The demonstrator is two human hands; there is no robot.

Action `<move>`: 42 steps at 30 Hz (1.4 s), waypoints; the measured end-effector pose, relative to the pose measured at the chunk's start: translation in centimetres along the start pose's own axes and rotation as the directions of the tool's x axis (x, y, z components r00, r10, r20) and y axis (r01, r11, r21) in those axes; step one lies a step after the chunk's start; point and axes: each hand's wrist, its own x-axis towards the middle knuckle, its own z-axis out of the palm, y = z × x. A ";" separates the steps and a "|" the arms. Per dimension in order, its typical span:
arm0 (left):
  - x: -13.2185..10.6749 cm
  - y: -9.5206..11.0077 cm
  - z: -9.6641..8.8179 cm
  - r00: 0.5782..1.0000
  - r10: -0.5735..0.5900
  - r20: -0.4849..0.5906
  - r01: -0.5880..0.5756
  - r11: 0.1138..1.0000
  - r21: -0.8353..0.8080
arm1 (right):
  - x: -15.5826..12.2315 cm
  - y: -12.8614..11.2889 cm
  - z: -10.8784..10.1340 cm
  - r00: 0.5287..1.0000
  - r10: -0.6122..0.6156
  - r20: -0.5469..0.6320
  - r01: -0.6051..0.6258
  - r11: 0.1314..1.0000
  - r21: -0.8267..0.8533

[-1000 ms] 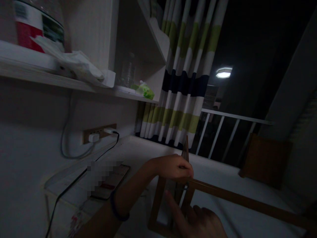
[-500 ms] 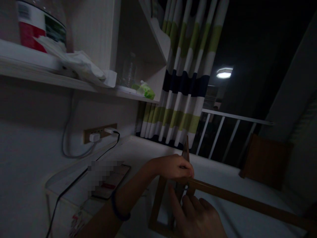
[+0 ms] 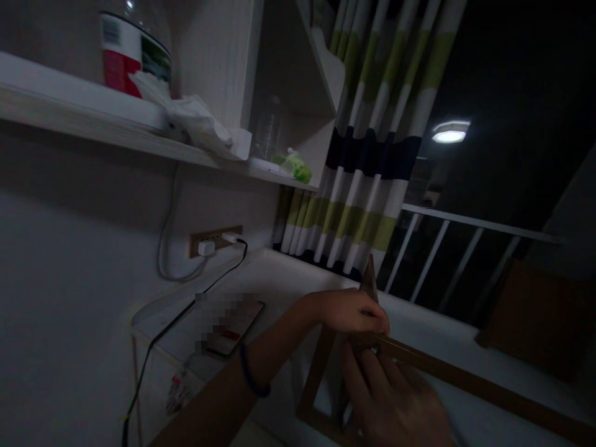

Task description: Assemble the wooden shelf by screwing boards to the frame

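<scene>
My left hand (image 3: 356, 312), with a dark band on its wrist, is closed over the corner of a brown wooden frame (image 3: 465, 380). A slim wooden piece (image 3: 369, 279) rises from that corner behind my knuckles. Just below, my right hand (image 3: 395, 394) reaches up with its fingers bent and close together against the frame's underside. A tiny shiny spot shows by its fingertips, too small and dark to name. What the right fingers pinch, if anything, is hidden.
A phone (image 3: 237, 326) lies on the white surface to the left, beside a black cable (image 3: 186, 310) from a wall socket (image 3: 215, 240). Above juts a shelf (image 3: 200, 152) with tissues and bottles. A striped curtain (image 3: 367, 186), railing (image 3: 431, 257) and brown wooden panel (image 3: 531, 316) stand behind.
My right hand has moved up to the frame's corner, its pointing index finger now bent in beside the others. My left hand keeps its hold. The view has shifted left.
</scene>
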 end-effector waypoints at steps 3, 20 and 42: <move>0.0 -0.1 0.0 1.000 0.009 0.008 -0.009 1.000 -0.020 | 0.3 0.5 -0.4 1.000 -0.008 -0.013 0.007 0.999 -0.035; 0.2 -1.2 0.0 0.995 0.099 0.020 -0.096 0.989 -0.111 | 1.1 2.0 -0.9 1.000 0.026 0.002 -0.026 0.996 -0.086; 0.0 -1.3 0.3 0.999 0.046 0.000 -0.046 0.993 -0.106 | 1.2 3.7 -0.6 0.962 0.235 0.141 -0.268 0.914 0.306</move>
